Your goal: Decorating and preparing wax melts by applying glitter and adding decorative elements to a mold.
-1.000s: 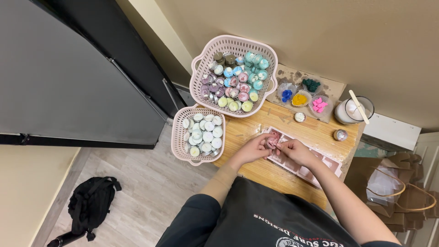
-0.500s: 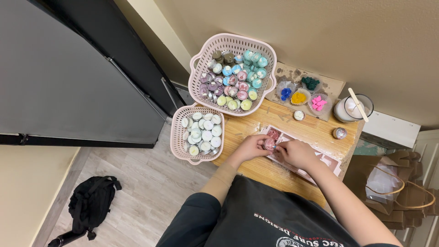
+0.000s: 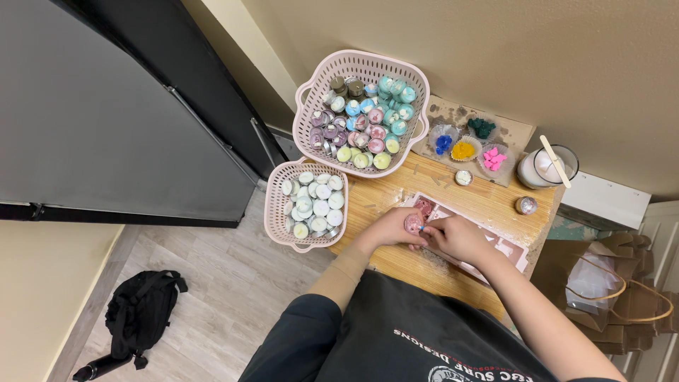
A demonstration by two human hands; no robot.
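**Pink wax disc held over a mould on a wooden tabletop**

A small round pink wax disc (image 3: 413, 223) is held at the near left end of a flat pink rectangular mould tray (image 3: 511, 249), which lies slantwise on the light wooden tabletop (image 3: 488, 201). The disc is gripped by the left hand (image 3: 393, 228), whose fingers are curled around its edge. The right hand (image 3: 458, 238) is brought against it from the other side, with fingertips pinched together on a tiny blue-tipped object (image 3: 421, 228) at the disc's rim; what that object is cannot be told. The mould's shallow cavities are partly covered by the right hand and forearm.

Pale crumbs and dust are scattered over the wood around the mould. Just beside the left hand, at the table's left edge, a small pink perforated plastic basket (image 3: 274, 219) is filled with white round tealight-like pieces. Beyond it a larger pink perforated plastic basket (image 3: 368, 65) is heaped with round pieces in teal, pink, purple, pale green and brown.

Farther back, a stained brown cardboard sheet (image 3: 516, 131) carries clear little cups of blue, yellow, pink and dark green bits. At the right rear a glass jar of white wax (image 3: 534, 170) with a flat wooden stick (image 3: 555, 161) across it is seen. A small round glittery piece (image 3: 525, 205) lies near the table's right edge.

On the grey plank floor a black backpack (image 3: 138, 311) is slumped.
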